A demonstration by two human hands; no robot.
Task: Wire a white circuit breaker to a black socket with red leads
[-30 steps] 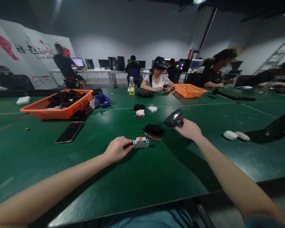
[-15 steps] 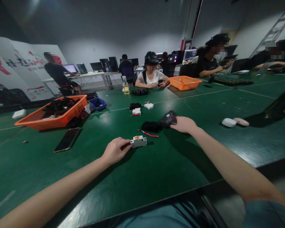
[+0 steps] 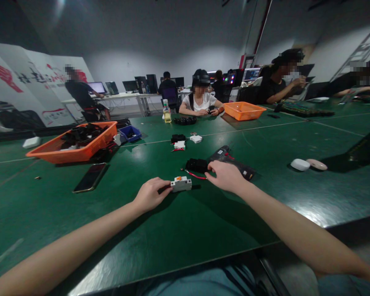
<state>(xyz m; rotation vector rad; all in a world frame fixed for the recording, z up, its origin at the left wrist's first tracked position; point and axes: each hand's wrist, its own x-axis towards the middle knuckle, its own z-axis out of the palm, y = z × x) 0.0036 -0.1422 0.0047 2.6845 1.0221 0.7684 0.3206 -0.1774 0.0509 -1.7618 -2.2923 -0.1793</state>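
Note:
My left hand point(image 3: 152, 194) pinches the left end of a white miniature circuit breaker point(image 3: 181, 184) with an orange toggle, which stands on the green table. My right hand point(image 3: 225, 176) is over the table to the right, thumb and forefinger apart and holding nothing that I can see. Its fingertips are close to the end of a short red wire point(image 3: 197, 176) and beside a cluster of black parts point(image 3: 197, 165). Just behind this hand lies a black cordless drill point(image 3: 222, 153), partly covered by it.
Further back sit more white breakers point(image 3: 196, 139) and black pieces point(image 3: 178, 138). To the left are a phone point(image 3: 91, 177), a full orange basket point(image 3: 70, 155) and a blue bin point(image 3: 131, 133). A white case point(image 3: 299, 165) lies right. Across the table, a person works near another orange basket point(image 3: 244, 112).
My right hand has let go of the drill, which now lies on the table, and has moved left and nearer towards the red wire. My left hand still holds the circuit breaker.

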